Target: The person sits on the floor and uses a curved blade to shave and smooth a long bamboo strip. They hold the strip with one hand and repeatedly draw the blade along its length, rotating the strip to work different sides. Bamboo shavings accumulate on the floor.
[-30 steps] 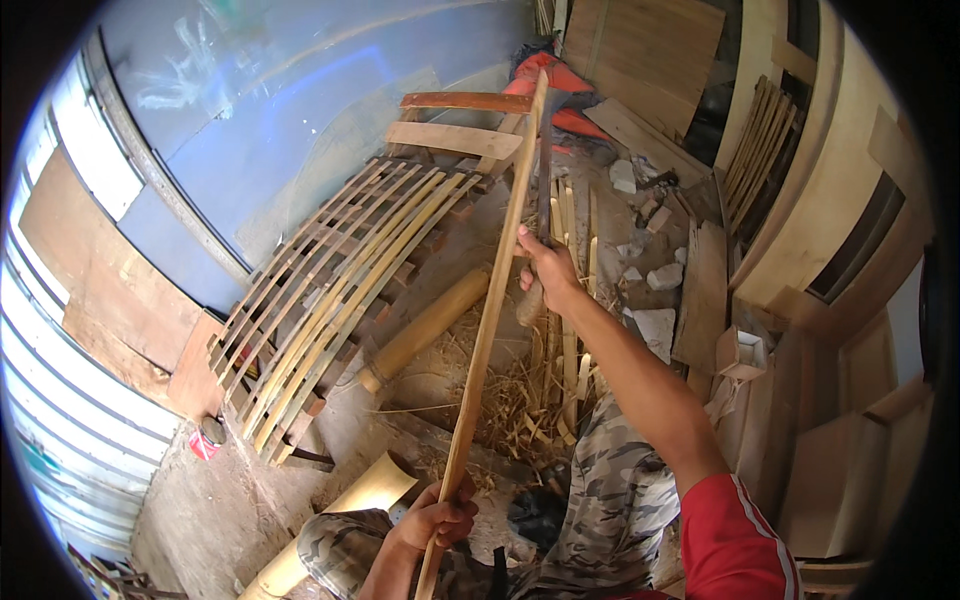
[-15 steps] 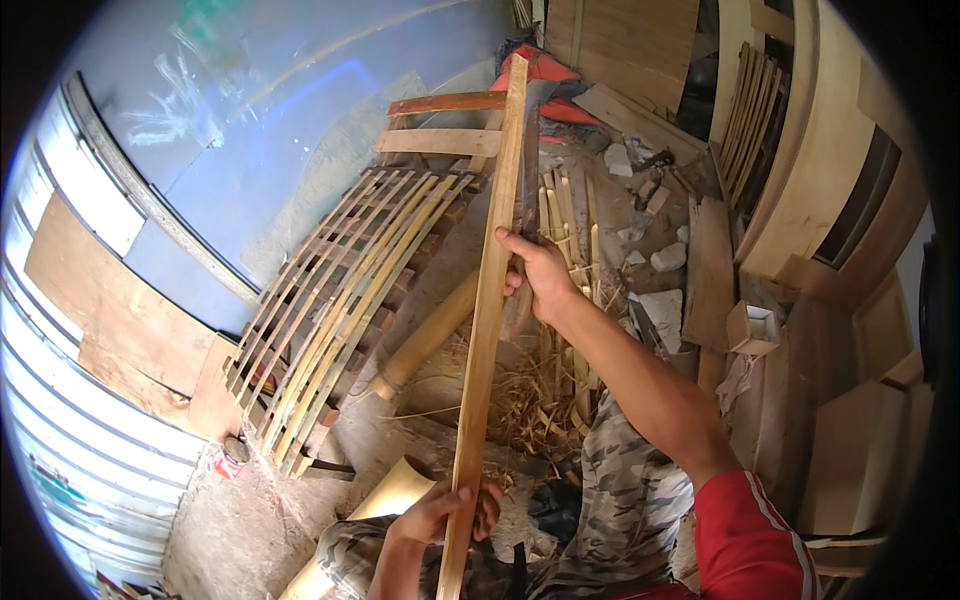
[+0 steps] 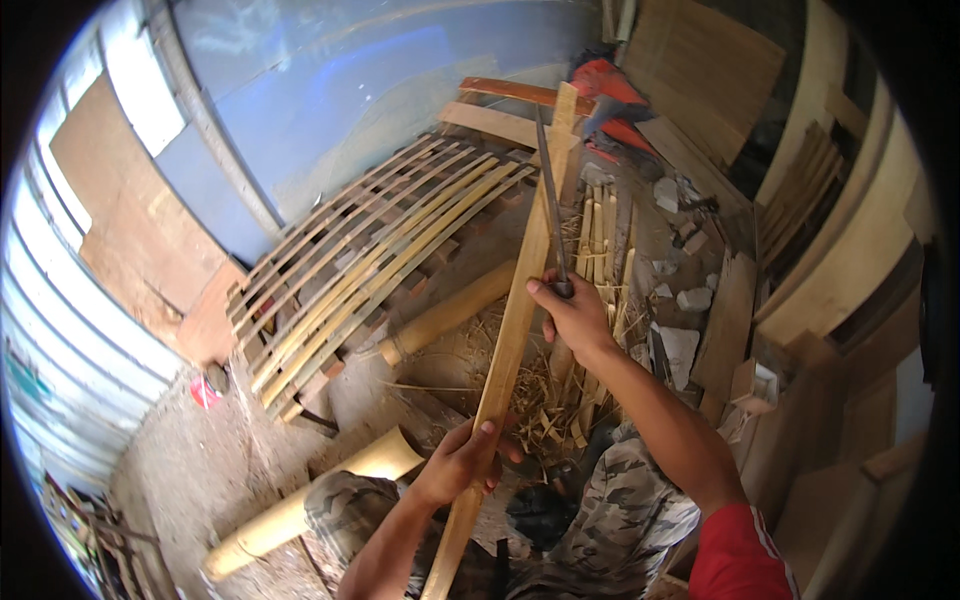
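We see the left grip (image 3: 462, 462) clamped on a long strip (image 3: 508, 350), which runs past the right grip (image 3: 578, 315), closed around a knife (image 3: 553, 210). Shavings (image 3: 540, 425) lie beyond the left grip; work remaining: cannot tell.

The strip (image 3: 507, 345) looks like smooth wood, the knife (image 3: 552, 200) like dull metal, the shavings (image 3: 542, 402) rough and dry.

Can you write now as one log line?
left hand: grips pale strip | right hand: holds knife | floor: bamboo pole, shavings
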{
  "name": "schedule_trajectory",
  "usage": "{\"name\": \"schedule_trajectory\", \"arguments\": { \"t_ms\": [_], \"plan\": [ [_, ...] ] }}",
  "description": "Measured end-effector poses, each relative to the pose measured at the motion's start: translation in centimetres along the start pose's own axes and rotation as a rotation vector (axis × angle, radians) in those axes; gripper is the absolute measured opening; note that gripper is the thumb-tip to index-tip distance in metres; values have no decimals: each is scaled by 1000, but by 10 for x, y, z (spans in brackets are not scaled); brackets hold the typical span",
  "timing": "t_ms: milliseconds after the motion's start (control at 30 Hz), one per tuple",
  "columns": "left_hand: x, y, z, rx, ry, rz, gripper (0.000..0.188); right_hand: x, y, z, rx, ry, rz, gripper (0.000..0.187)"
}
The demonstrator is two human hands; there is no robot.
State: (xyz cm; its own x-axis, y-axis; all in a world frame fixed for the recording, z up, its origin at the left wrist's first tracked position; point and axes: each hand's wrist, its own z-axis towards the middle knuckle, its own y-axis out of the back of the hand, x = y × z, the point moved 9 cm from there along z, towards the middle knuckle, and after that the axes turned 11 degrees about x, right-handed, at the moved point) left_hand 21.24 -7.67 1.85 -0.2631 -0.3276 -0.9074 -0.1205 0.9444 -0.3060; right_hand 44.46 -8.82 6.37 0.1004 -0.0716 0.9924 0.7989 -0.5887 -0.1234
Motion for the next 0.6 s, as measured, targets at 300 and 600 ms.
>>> {"name": "schedule_trajectory", "arguments": {
  "t_ms": [300,600],
  "plan": [
    [34,-11,-11,122,41,-178,47,6,23,13,-129,76,108,23],
    [10,13,-24,-41,-104,-69,28,12,-8,3,37,18,-394,27]
  ]
}}
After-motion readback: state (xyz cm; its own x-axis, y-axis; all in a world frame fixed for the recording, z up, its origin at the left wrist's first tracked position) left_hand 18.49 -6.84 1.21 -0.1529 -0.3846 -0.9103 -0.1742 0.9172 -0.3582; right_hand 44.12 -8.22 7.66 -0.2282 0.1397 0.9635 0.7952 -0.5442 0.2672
